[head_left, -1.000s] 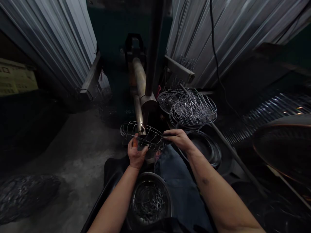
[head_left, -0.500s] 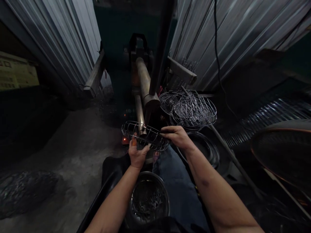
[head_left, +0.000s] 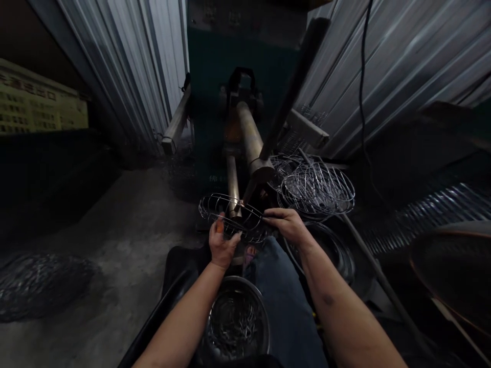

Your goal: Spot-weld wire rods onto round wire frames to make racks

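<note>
"What is different from a moment ago?"

"The whole view has slid. The green spot-welding machine (head_left: pixel 240 51) now sits nearer the middle, and more of the yellow sign (head_left: pixel 38 97) shows on the left. The hands and the cage have stayed close together under the machine."

"Where is the wire cage (head_left: pixel 232 219)?"

"It is held up, lying almost flat, right under the top metal arm (head_left: pixel 256 168) of the machine. The lower metal arm (head_left: pixel 232 184) is behind it. A tiny bright spot glows by the arm's tip, on the wire."

"What are the hands doing?"

"The left hand (head_left: pixel 223 246) is curled shut on the near side of the cage. It has an orange wrap (head_left: pixel 219 226) on one finger. The right hand (head_left: pixel 287 225) is nearly closed too, and its fingers pinch the wire at the other end."

"What else is close by?"

"A steel bowl (head_left: pixel 238 323) of short wire bits sits just below the hands. A stack of more wire cages (head_left: pixel 316 189) lies to the right of the arms."

"Can you read any writing?"

"The yellow sign has big marks on top and rows of small ones, but they are too blurry to read. Pale marks low on the machine are too small to read as well."
</note>
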The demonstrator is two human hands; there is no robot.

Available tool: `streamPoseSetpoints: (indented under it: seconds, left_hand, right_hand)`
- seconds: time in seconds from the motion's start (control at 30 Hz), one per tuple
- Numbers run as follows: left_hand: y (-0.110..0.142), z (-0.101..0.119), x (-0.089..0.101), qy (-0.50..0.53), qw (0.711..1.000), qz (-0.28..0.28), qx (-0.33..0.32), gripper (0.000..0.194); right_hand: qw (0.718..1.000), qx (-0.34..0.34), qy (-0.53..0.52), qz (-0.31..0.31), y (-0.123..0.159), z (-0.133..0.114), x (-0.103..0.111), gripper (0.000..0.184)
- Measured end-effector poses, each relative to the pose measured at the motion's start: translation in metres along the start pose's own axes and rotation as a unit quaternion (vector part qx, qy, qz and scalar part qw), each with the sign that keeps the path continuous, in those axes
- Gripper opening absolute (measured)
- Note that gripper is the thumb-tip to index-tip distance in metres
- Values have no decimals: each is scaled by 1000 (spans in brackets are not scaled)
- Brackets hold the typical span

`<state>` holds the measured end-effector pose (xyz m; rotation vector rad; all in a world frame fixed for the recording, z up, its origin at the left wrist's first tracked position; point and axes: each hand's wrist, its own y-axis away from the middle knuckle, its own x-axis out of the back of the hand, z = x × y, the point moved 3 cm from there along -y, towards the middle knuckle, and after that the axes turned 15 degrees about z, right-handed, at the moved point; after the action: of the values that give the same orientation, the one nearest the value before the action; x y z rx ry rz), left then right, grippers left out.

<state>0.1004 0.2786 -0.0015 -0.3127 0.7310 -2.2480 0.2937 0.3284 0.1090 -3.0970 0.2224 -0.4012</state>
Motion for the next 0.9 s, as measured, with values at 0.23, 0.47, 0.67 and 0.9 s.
streamPoseSetpoints:
  seconds: [0.23,0.47,0.67,0.9]
  left_hand:
    - [-1,-1,3,-64,994,-33,-81,77]
    - [1,4,0,-89,990,-49,-103,75]
    - [1,12,-2,-88,990,-42,-97,77]
    - [4,11,-4,-55,996,-56,-32,76]
  right_hand:
    - [999,-25,-38,17,5,22,8,34]
    - [998,-36,-56,22,8,30,14,30]
    - [998,-29,-35,36,9,26,16,33]
    - [998,-28,-43,43,17,11,17,34]
